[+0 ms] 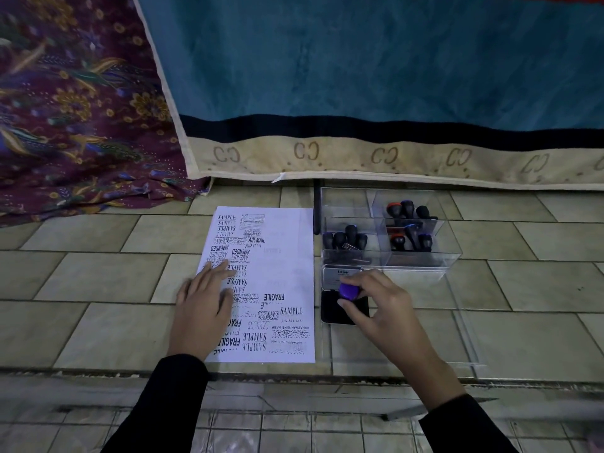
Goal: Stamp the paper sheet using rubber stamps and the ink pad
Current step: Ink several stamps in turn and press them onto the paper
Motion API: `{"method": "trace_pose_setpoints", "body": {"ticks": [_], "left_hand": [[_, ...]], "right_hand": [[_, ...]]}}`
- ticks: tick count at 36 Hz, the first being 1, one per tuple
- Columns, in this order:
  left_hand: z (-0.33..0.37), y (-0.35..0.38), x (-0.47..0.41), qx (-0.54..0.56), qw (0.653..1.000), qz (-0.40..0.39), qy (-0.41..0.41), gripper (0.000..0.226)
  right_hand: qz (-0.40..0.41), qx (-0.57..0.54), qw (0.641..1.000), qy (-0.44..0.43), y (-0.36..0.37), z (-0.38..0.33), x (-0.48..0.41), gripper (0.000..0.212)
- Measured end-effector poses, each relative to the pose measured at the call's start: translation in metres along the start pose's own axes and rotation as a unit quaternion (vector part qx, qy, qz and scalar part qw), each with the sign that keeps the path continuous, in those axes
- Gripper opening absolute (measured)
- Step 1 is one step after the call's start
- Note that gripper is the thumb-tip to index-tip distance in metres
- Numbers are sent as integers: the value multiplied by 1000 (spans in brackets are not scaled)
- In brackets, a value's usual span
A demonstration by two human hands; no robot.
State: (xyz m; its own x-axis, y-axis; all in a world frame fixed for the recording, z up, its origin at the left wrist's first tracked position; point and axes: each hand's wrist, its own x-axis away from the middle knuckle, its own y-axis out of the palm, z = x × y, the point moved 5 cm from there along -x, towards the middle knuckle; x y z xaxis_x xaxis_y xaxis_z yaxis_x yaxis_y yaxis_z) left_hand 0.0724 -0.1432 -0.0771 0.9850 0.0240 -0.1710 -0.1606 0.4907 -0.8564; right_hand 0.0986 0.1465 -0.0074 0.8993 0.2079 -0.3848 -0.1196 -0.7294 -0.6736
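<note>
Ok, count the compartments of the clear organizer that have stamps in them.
3. The back-right compartment, the front-right compartment and the left compartment of the clear organizer. The back-left one looks empty, though glare could hide something.

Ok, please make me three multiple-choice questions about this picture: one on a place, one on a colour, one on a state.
1. Where does the ink pad lie relative to the paper sheet?
A) on top of it
B) to its left
C) to its right

2. What colour is the top of the stamp in the right hand?
A) purple
B) red
C) green

3. What is the left hand doing?
A) gripping a stamp
B) resting flat on the sheet
C) hanging in the air

Answers:
1 C, the pad sits just beyond the sheet's right edge.
2 A, a purple top shows in the grip.
3 B, it lies open and flat on the printed sheet.
</note>
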Motion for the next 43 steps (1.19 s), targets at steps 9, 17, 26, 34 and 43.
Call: {"method": "trace_pose_setpoints", "body": {"ticks": [9, 17, 26, 34, 43], "left_hand": [[0, 0, 0, 2, 1000, 0, 4, 30], [1, -1, 0, 4, 1000, -2, 1, 30], [-1, 1, 0, 2, 1000, 4, 8, 32], [-5, 3, -2, -1, 1000, 8, 7, 32], [-5, 4, -2, -3, 1000, 5, -1, 32]], "right_hand": [[-24, -7, 1000, 3, -2, 2, -1, 27], [-31, 2, 999, 16, -4, -1, -6, 25], [-38, -66, 996, -38, 35, -49, -60, 30], [-117, -10, 992, -51, 99, -61, -82, 28], [-122, 7, 992, -37, 111, -58, -80, 28]]}}
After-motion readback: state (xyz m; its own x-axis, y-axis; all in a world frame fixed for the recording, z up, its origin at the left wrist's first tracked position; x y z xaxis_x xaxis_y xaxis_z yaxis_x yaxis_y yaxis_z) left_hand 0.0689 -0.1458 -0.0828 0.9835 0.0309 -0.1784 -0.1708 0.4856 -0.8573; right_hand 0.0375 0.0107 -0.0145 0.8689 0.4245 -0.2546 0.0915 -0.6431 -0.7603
